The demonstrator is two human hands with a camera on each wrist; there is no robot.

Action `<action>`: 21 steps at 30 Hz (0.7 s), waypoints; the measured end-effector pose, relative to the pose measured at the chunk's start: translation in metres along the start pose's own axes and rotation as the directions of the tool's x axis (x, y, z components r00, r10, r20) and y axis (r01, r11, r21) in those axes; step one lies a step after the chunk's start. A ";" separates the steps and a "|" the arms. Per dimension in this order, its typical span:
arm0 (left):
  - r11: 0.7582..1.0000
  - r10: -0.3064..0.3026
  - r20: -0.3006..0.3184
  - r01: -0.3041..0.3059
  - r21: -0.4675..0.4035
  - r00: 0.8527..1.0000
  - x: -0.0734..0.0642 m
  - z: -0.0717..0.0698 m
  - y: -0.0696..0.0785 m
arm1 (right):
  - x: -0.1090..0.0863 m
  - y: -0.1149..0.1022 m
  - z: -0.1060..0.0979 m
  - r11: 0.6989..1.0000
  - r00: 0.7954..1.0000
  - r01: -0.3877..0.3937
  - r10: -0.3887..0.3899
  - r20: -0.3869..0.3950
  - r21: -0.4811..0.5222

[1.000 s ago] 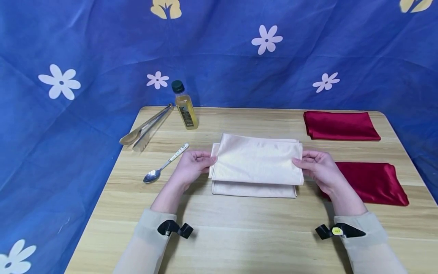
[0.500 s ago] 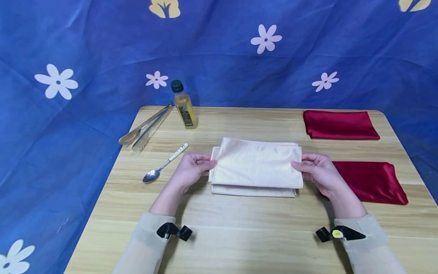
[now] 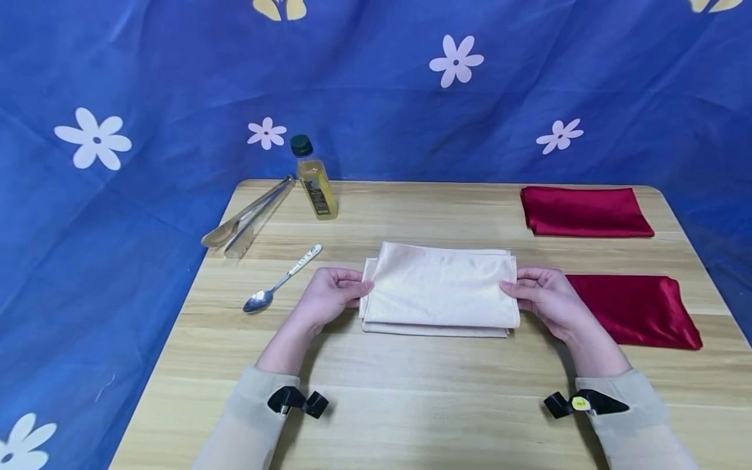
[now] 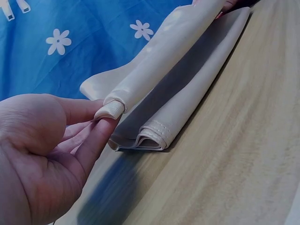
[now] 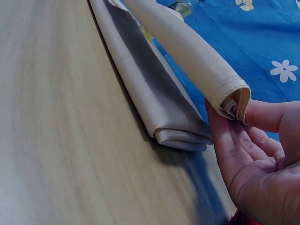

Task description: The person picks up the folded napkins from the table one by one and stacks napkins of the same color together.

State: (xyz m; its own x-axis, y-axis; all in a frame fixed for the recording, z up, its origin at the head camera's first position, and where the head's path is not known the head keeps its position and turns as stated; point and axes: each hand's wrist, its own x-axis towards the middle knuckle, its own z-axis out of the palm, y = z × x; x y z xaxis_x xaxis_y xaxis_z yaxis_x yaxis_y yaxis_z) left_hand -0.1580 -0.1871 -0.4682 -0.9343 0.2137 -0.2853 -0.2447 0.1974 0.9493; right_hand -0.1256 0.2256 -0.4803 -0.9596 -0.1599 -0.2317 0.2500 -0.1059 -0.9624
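A cream satin cloth (image 3: 443, 287), folded in layers, is in the middle of the table. My left hand (image 3: 335, 294) pinches the left end of its upper fold between thumb and fingers. At the opposite end my right hand (image 3: 543, 297) pinches the same fold. Both wrist views show this upper layer of the cloth (image 4: 154, 70) raised above the lower layers, with a dark gap between. The lower folded part (image 5: 140, 89) lies on the wooden surface, its hemmed, stacked edges visible.
Left of the cloth lies a spoon (image 3: 282, 281). Behind it are metal tongs (image 3: 249, 219) and an oil bottle with a green cap (image 3: 317, 183). Two folded dark red cloths (image 3: 587, 212) lie on the right, the nearer one (image 3: 640, 310) partly behind my right forearm.
Both hands have brought the upper fold of the cream cloth down and toward me, so less of the lower layer shows at the front. The grips stay the same.
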 end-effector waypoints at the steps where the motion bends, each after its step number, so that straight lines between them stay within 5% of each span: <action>1: 1.000 0.001 0.001 -0.001 0.004 1.000 0.000 0.000 0.000 | 0.000 0.001 0.000 1.000 1.000 -0.002 0.002 0.003 -0.004; 21: 0.999 -0.032 0.015 0.032 -0.008 0.999 0.001 0.003 -0.012 | 0.004 0.011 0.001 0.998 0.999 -0.043 0.044 0.022 -0.036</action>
State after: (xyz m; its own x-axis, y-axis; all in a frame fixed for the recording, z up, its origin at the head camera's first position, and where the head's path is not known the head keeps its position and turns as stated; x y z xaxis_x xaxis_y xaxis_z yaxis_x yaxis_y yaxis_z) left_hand -0.1550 -0.1865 -0.4798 -0.9220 0.2215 -0.3176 -0.2767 0.1969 0.9406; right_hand -0.1262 0.2228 -0.4917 -0.9447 -0.1858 -0.2703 0.2861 -0.0636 -0.9561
